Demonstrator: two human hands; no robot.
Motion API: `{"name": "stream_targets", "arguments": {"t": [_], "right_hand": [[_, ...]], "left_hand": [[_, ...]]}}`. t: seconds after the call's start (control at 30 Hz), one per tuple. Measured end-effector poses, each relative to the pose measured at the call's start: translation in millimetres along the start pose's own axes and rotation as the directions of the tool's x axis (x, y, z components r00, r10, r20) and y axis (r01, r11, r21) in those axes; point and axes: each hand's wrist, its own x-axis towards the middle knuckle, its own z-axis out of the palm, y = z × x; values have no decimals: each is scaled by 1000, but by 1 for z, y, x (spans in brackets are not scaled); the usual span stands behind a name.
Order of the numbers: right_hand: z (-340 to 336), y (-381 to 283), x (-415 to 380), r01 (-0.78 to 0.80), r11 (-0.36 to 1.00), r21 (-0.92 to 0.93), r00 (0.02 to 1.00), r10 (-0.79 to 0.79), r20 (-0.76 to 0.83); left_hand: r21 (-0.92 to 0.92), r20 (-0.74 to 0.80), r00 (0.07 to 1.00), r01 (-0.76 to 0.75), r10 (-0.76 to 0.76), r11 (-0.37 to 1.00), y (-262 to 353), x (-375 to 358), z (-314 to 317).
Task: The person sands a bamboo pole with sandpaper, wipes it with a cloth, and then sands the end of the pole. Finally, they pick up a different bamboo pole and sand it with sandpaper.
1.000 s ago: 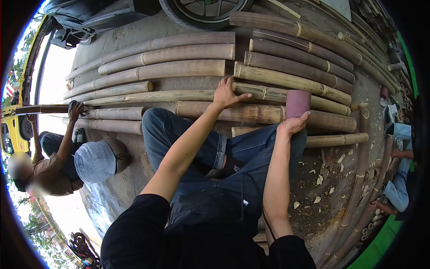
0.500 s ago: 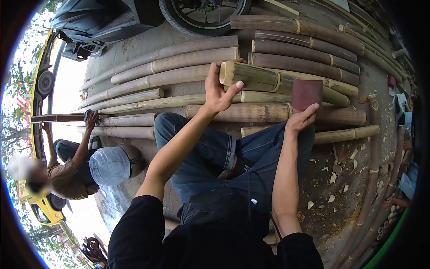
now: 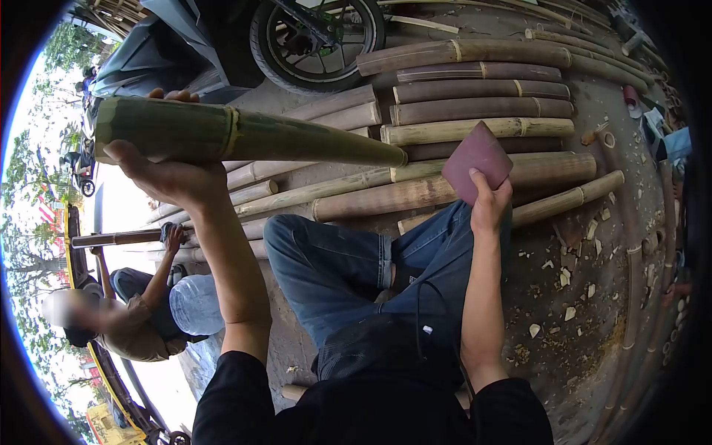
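Note:
A green bamboo piece [image 3: 297, 139] is raised at the upper left, its near end towards the camera and its far end over the bamboo rows. My left hand [image 3: 174, 174] is wrapped round it from below, close to the near end. In my right hand [image 3: 488, 200] a dark red sheet [image 3: 478, 159], probably sandpaper, is pinched between thumb and fingers, above my right knee. The sheet and the bamboo piece are apart. Behind the sheet lies a thick brown bamboo pole [image 3: 386, 199].
Bamboo poles [image 3: 482, 91] lie in rows ahead, with a motorcycle wheel [image 3: 317, 41] beyond. A co-worker [image 3: 137, 326] at left holds a dark pole [image 3: 126, 238] beside a clear plastic container [image 3: 194, 304]. Wood chips [image 3: 565, 277] litter the ground at right.
The green bamboo piece and my left hand have moved left and up. The red sheet has left the bamboo and now shows flat, as a diamond. The camera view has shifted somewhat.

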Motion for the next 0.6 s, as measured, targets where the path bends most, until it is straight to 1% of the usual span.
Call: {"name": "stream_targets", "arguments": {"t": [0.07, 0.1, 0.17, 0.2, 0.23, 0.3, 0.33, 0.37, 0.4, 0.43, 0.5, 0.53, 0.57, 0.6], "right_hand": [[9, 7, -1, -59, 998, 14, 990, 57, 128], [16, 11, -2, -55, 998, 25, 991, 51, 126], [28, 22, -6, -150, 987, 47, 966, 137, 220], [31, 40, -3, -104, 993, -51, 960, 114, 258], [35, 58, 1, -103, 994, -46, 960, 111, 257], [57, 65, 6, 61, 939, -338, 924, 75, 374], [68, 62, 7, 64, 942, -330, 925, 68, 374], [85, 48, 5, 158, 914, -373, 910, 11, 414], [101, 39, 3, 253, 877, -409, 889, -44, 455], [115, 37, 2, 258, 880, -399, 890, -55, 454], [144, 27, -2, 386, 874, -296, 845, -206, 494], [157, 18, -6, 400, 891, -215, 823, -245, 512], [172, -4, -11, 409, 902, -134, 800, -285, 528], [191, -18, -14, 475, 879, -34, 772, -398, 496]], "left_hand": [[6, 43, 999, 18, -19, 1000, 5, -4, 1], [3, 50, 999, 9, -9, 1000, 6, -5, 5], [-3, 8, 1000, 6, -6, 1000, 8, -6, 13], [-163, 170, 982, 106, -78, 981, 9, -2, 5], [-164, 173, 982, 103, -75, 981, 7, -1, 4], [-63, 146, 988, 56, -47, 996, 10, 1, 22], [-192, 162, 982, 127, -96, 973, 9, 2, 27], [-193, 167, 982, 120, -88, 974, 7, 3, 31], [-156, 177, 980, 117, -89, 981, 5, 6, 35], [-120, 188, 978, 113, -89, 986, 3, 8, 40], [-114, 180, 979, 112, -91, 987, 0, 13, 46], [-111, 222, 969, 133, -106, 985, -3, 14, 45], [-106, 263, 957, 155, -123, 982, -6, 16, 46], [-83, 246, 963, 134, -110, 987, -5, 16, 51]]}}
